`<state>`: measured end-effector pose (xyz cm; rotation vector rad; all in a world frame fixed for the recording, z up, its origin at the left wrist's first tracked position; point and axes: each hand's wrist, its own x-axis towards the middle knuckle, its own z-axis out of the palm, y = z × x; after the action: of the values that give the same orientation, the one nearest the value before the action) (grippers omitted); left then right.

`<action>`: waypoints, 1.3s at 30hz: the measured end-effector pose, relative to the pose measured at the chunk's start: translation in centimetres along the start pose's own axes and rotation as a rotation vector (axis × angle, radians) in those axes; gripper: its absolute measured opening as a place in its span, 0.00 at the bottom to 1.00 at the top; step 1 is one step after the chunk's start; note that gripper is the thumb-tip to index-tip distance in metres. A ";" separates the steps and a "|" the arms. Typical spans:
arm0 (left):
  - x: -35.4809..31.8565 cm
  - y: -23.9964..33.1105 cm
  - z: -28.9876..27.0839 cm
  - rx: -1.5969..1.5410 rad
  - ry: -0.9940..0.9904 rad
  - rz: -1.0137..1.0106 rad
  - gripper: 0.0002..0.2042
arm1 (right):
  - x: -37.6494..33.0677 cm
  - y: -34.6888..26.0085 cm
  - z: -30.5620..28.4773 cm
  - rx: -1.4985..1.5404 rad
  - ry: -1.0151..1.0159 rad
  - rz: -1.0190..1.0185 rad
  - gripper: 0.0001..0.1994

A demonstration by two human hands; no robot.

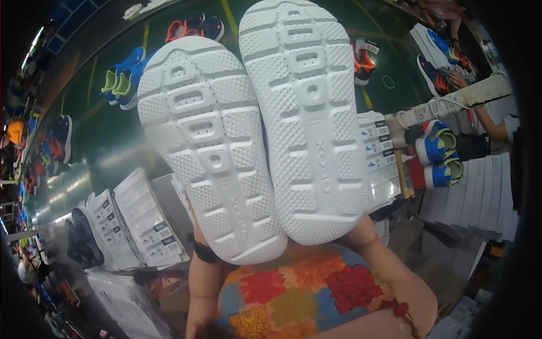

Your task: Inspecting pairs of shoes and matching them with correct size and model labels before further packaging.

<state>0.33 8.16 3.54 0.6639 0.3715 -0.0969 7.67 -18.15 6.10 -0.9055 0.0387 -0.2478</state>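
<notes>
A pair of shoes is held up close, with white treaded soles facing me. The left shoe point(226, 135) sits slightly lower and overlaps the edge of the right shoe point(310, 118); their uppers are hidden. My left hand point(199, 236), with a dark band at the wrist, reaches up behind the left shoe. Behind the heel of the right shoe goes my right hand point(361, 233). The fingers of both hands are covered by the soles, but the shoes are raised and appear gripped from behind.
A green work surface point(113, 164) with yellow lines carries blue shoes point(127, 79) and dark-orange shoes point(195, 28). Stacked labelled boxes point(149, 220) stand at left, more boxes point(375, 152) at right. Blue shoes point(440, 152) rest beyond. Another person's hand point(458, 81) touches a dark shoe.
</notes>
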 end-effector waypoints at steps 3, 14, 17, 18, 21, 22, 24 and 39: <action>0.6 -0.4 -0.7 -0.150 0.058 -0.072 0.23 | 0.3 0.1 -2.2 -0.034 0.065 0.091 0.21; 13.5 3.1 -0.6 0.843 0.436 0.477 0.44 | 14.8 14.3 -0.4 -0.775 -0.255 -0.093 0.38; 19.5 -1.8 -2.1 1.145 0.053 0.395 0.37 | 17.6 18.8 -0.8 -1.449 -0.723 -0.380 0.38; 20.7 -5.4 -0.8 1.228 0.382 0.371 0.30 | 16.1 20.1 0.0 -1.770 -0.515 -0.371 0.37; 11.5 -3.0 0.5 1.403 -0.266 0.454 0.22 | 19.5 18.2 0.3 -1.540 -1.016 0.127 0.29; 9.0 -3.6 -1.2 1.389 -0.300 0.602 0.24 | 17.5 18.0 1.1 -1.735 -0.981 -0.348 0.26; -2.2 -1.9 -2.8 1.391 -0.166 0.664 0.28 | 15.1 16.1 3.7 -1.469 -1.065 -0.720 0.23; -46.9 1.7 -27.1 0.501 1.892 0.674 0.26 | -22.4 16.4 22.2 -0.897 -1.996 0.151 0.10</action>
<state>-51.22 24.85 2.11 1.1988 1.9357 1.2149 -7.80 13.83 5.37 -1.6684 -1.7326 0.9698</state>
